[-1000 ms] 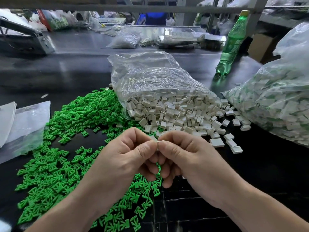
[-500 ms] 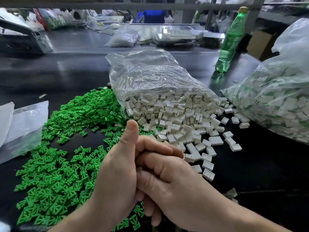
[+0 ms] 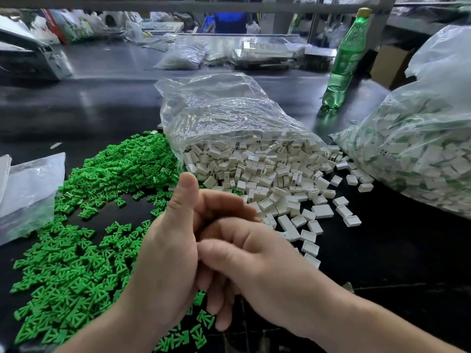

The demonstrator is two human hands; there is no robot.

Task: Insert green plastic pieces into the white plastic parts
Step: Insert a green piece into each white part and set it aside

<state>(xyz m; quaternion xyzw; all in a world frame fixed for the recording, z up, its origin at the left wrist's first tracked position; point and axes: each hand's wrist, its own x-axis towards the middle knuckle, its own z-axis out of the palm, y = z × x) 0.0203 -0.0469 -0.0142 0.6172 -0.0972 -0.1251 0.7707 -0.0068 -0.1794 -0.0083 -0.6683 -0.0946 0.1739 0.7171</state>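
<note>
over green pieces (image 3: 76, 253), left hand (image 3: 165, 266) and right hand (image 3: 257, 266) curled together, cannot tell either grip

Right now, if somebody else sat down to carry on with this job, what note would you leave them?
Left hand: thumb up, fingers curled against the right hand; what its grip holds is hidden.
Right hand: fingers curled, pressed into the left; contents hidden too.
Green pieces: loose heap on the black table, left of the hands.
White parts: spilling from the open clear bag ahead.
Done: the big bag at right seems to hold white parts with green in them.
Left: many loose pieces of both kinds to join.
</note>
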